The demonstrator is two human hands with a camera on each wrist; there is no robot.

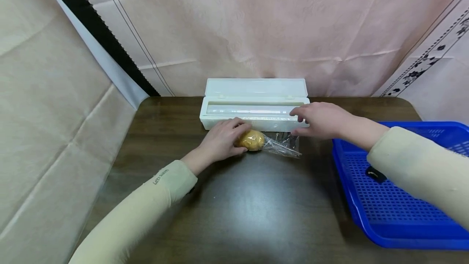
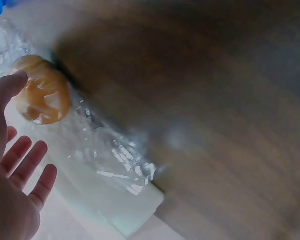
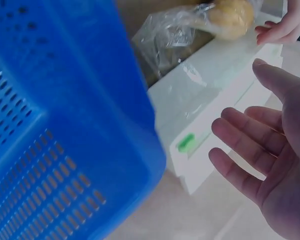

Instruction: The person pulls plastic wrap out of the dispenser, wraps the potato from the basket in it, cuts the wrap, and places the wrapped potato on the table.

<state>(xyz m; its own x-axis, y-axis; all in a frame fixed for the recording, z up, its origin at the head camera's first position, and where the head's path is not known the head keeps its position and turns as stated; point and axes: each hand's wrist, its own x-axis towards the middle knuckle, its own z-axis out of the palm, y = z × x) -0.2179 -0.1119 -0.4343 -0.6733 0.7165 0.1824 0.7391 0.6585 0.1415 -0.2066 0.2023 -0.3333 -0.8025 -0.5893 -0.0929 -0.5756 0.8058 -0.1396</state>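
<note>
A yellow-brown potato [image 1: 251, 140] is wrapped in clear cling film [image 1: 282, 144], whose loose end spreads to its right. My left hand [image 1: 224, 138] is at the potato's left side, its thumb at the potato [image 2: 47, 95] in the left wrist view and the other fingers apart from it, loosely bent. Behind the potato stands a white cling film box [image 1: 256, 123] with its lid raised and a roll [image 1: 253, 110] inside. Over the box's right end, my right hand [image 1: 322, 120] has its fingers spread, with nothing held in the right wrist view.
On the right of the brown table [image 1: 234, 207] is a blue perforated basket [image 1: 366, 231], partly under my right forearm. A pale cloth [image 1: 256, 31] hangs behind the table. The box shows a green piece [image 3: 186, 143] at its end.
</note>
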